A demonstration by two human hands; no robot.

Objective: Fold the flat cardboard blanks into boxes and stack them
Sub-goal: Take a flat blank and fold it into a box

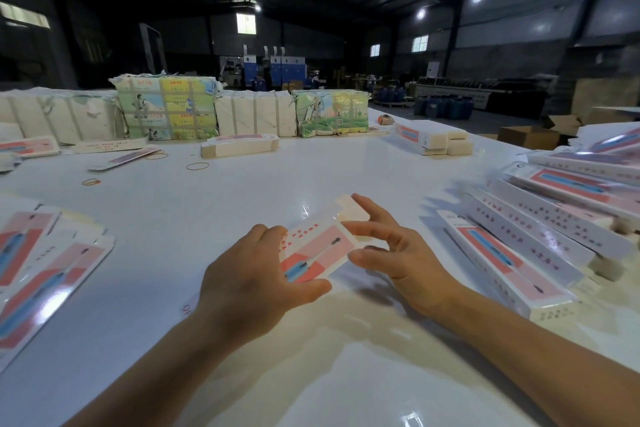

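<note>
My left hand [256, 274] grips the near end of a long pink-and-white printed cardboard blank [318, 248], thumb curled under its near edge and fingers over the top. The blank is held just above the glossy white table [242, 191], in front of me at the middle. Its long axis runs from near-left to far-right, and the plain cream end flap [353, 210] points away from me to the right. My right hand [398, 253] is at the far end with the fingers spread and loosely bent; the index finger reaches along the flap and the thumb lies beside the blank's right edge, but I cannot tell whether it truly pinches the card. Both forearms come in from the bottom edge, angled toward each other. To my right lies a slanting stack of folded long white boxes [540, 239]. At my left a fanned pile of flat pink blanks [41, 274] rests on the table.
</note>
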